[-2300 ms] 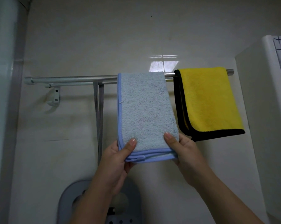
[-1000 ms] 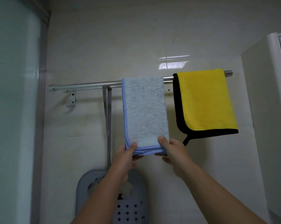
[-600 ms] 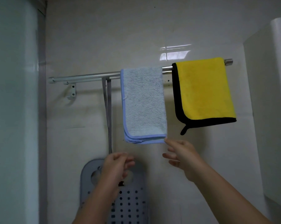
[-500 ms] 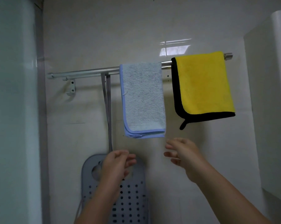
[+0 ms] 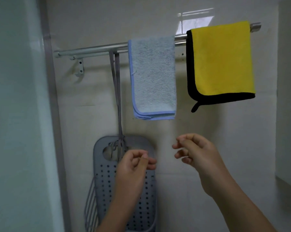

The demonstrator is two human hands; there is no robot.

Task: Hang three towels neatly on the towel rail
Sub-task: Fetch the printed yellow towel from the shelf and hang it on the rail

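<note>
A metal towel rail runs across the tiled wall. A light blue towel with a darker blue hem hangs folded over its middle. To its right hangs a yellow towel edged in black. My left hand is below the blue towel with fingers loosely curled and nothing in it. At the same height, further right, my right hand is also empty with curled fingers. Neither hand touches a towel.
A grey perforated plastic basket hangs by a grey strap from the rail's left part, behind my left hand. A glass panel with a frame stands at the left. A white cabinet juts out at the right.
Both hands let go of the blue towel's bottom edge and dropped below it. The view tilted down and shifted, showing more of the grey basket.
</note>
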